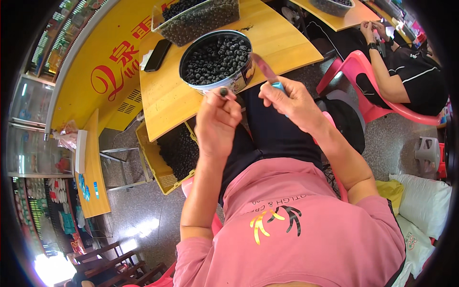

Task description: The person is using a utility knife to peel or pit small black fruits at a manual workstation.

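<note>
My left hand (216, 123) is closed in a pinch, holding up a small round black piece (224, 92), which looks like a rubber part, between thumb and fingers. In my right hand (295, 104) is a knife with a blue handle, its blade (264, 68) pointing up and to the left, apart from the piece. Just beyond my left hand stands a round tin (203, 88) filled with many small black ring-shaped pieces. The tin is at the near edge of the wooden table (282, 45), above my lap.
Behind the tin is a clear plastic tub (203, 27) of black pieces; a black phone (158, 55) lies to its left. A yellow crate (154, 165) with more black pieces sits below the table. At right, another person (401, 71) sits on a pink chair (356, 71).
</note>
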